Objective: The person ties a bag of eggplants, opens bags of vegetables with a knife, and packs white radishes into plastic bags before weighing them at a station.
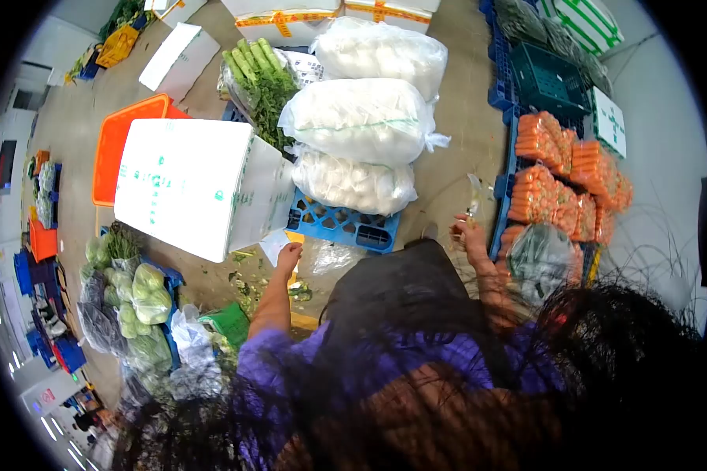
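Note:
My left hand [290, 255] is closed on a white paper [273, 245], with a yellow sheet [294, 238] right by it. Its arm reaches forward near the corner of a large white foam box [184, 184]. On the other side, my right hand [470, 234] is closed around something small and partly clear that I cannot make out, beside the blue pallet with bagged carrots [536, 196]. Between and beyond the hands, large clear bags of white produce [357, 122] lie stacked on a blue pallet [346, 228].
An orange crate [114, 149] stands behind the foam box. Green stalks [251, 63] lie beside the white bags. Bagged green vegetables [151, 294] are at the lower left, with leaf scraps [247, 289] on the floor. A dark green crate [548, 78] is at the upper right.

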Action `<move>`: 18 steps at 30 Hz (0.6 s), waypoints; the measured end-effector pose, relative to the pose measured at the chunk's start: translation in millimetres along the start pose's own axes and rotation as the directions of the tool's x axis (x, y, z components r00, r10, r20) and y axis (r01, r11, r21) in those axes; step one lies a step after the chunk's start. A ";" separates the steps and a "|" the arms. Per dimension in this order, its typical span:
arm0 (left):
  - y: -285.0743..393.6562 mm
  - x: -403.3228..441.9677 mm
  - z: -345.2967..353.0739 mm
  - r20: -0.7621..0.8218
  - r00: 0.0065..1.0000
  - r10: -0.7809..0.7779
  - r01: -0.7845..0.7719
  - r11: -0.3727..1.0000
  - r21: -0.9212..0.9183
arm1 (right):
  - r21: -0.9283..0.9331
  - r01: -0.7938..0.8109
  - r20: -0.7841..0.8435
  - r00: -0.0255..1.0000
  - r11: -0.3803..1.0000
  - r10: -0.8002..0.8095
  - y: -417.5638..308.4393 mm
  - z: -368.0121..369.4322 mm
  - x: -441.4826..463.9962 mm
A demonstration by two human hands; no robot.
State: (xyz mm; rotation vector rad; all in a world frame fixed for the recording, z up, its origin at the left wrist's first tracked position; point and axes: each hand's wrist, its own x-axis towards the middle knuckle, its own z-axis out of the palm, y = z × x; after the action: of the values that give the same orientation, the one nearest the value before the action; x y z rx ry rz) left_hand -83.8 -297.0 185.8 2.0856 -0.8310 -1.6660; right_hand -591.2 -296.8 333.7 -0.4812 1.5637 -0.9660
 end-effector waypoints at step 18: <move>246.5 251.5 77.8 -0.421 0.874 0.241 -0.150 0.960 0.238 | -0.099 -0.237 0.023 0.970 0.967 0.240 -39.0 62.0 406.6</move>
State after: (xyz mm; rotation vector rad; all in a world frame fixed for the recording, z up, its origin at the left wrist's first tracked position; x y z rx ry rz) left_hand -179.9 -638.6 121.7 2.2948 -1.0390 -0.9687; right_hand -637.3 -646.4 118.4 -0.3635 1.5999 -0.6981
